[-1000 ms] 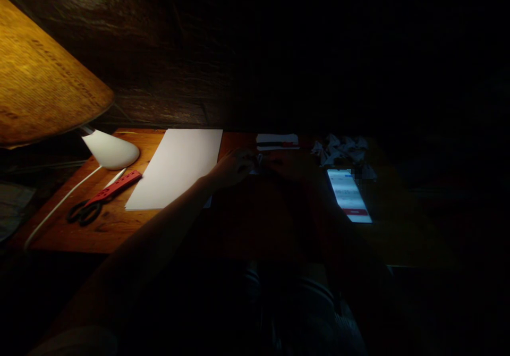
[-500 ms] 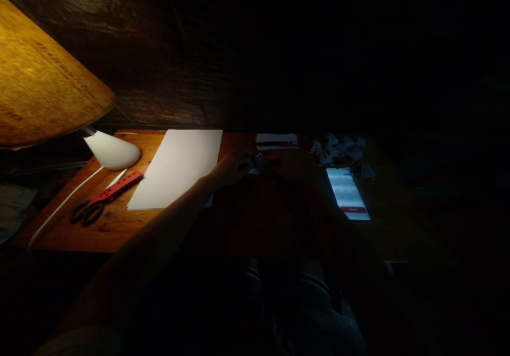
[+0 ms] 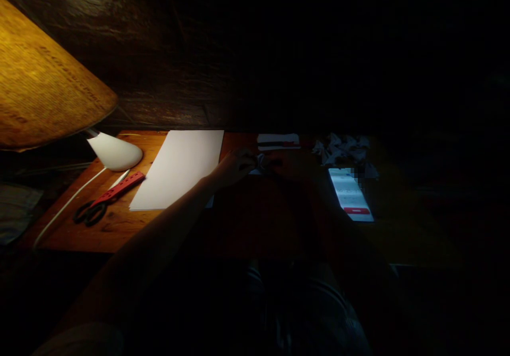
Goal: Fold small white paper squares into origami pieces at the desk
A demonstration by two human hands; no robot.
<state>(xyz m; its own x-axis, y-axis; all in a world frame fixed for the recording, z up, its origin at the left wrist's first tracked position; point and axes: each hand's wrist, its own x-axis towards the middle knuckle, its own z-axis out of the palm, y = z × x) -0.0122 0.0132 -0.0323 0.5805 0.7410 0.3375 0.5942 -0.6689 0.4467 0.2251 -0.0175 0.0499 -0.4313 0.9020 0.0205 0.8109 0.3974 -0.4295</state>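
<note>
A small white paper piece (image 3: 261, 161) sits just above the middle of the frame, caught between the two hands over the wooden table (image 3: 119, 228). The left hand (image 3: 235, 166) has its fingers curled in and pinched on the paper's left side. The right hand (image 3: 290, 166) meets it from the right, but it lies in deep shadow and I cannot tell how its fingers are set or whether they grip.

Just left of the left hand lies a large white sheet (image 3: 179, 167), flat and slanted on the table. Above the hands, at the table's far edge, is a small folded stack (image 3: 278, 141) with a red mark. Right of it is a heap of crumpled paper (image 3: 342, 149), and below that a lit phone (image 3: 350, 194) lies face up.

Further left, scissors (image 3: 105, 196) with black handles and red blades lie beside the white lamp base (image 3: 115, 151), whose cable (image 3: 67, 204) runs toward the lower left. The lampshade (image 3: 43, 95) fills the upper left.
</note>
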